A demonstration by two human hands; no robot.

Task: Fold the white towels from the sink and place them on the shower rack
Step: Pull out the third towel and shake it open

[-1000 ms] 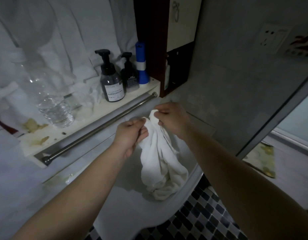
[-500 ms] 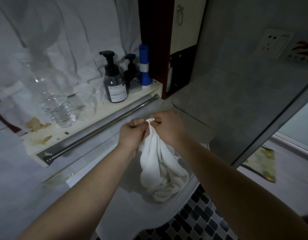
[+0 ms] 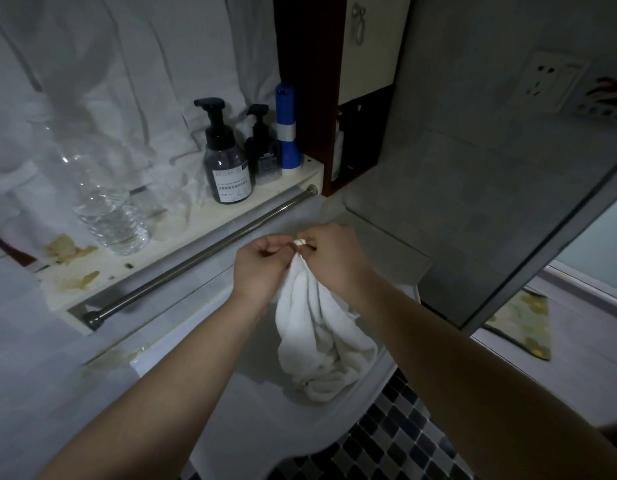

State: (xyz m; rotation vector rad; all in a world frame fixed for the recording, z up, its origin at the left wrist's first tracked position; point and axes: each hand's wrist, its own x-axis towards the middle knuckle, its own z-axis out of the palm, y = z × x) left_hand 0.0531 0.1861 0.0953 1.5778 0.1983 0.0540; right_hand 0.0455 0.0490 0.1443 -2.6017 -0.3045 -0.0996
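Checkered floor (image 3: 397, 445) is nearest, below the sink's front rim. Sink (image 3: 231, 393): white, curved rim.

Towel (image 3: 317, 341): white, unfolded, bunched lengthwise. Its lower end is heaped on the sink near the right rim. The rest hangs from the hands.

Both forearms are bare and reach in over the sink.
- Left hand (image 3: 262, 268): fingers curled, pinching the towel's top end.
- Right hand (image 3: 335, 261): thumb and fingertips nipping the same top end. A small white corner shows between the hands.
- Hands are touching or nearly so, can't tell which. Both sit just in front of the rail (image 3: 196, 258), apart from it.

Rail: steel, runs along the shelf's front edge. Shelf (image 3: 175, 233): pale, with yellow-brown stains at its left end.

On the shelf, left to right:
- clear bottle (image 3: 106, 209), partly filled
- dark pump bottle (image 3: 227, 168) with a white label
- smaller pump bottle (image 3: 263, 150)
- blue-white canister (image 3: 287, 133) at the right end

Cabinet (image 3: 307, 81): dark wood, butts against the shelf's right end. White drape (image 3: 127, 64) hangs behind the shelf.

Far right: socket (image 3: 549, 81) on the grey wall, patterned mat (image 3: 529, 323) on the floor.
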